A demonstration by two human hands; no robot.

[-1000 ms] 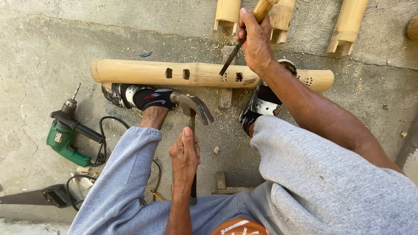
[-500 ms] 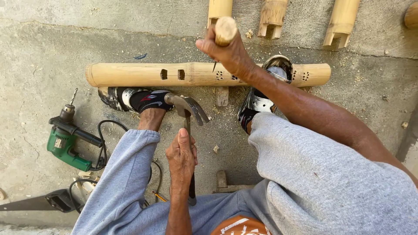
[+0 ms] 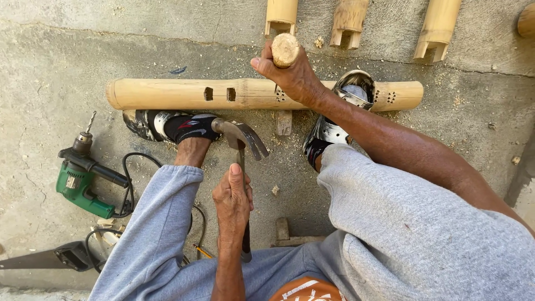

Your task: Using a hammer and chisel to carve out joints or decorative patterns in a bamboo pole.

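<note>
My right hand [image 3: 292,75] is clenched around a tool with a round wooden handle [image 3: 285,49], its cut end pale and rough, pointing up at me; the working end is hidden under my fist, so I cannot tell what kind of tool it is. It stands over the bamboo pole [image 3: 167,93], which lies crosswise on the concrete floor [image 3: 50,61] in front of my feet. The pole is pale yellow and smooth, with two small square holes [image 3: 218,93] cut side by side near its middle, a cluster of drilled dots just under my right hand and another cluster [image 3: 386,97] towards its right end. My left hand [image 3: 232,202] grips the dark handle of a claw hammer [image 3: 241,134], whose steel head sits just beside my left shoe [image 3: 170,126], short of the pole. My right shoe [image 3: 340,111] rests against the pole. Pale chips lie scattered around it.
</note>
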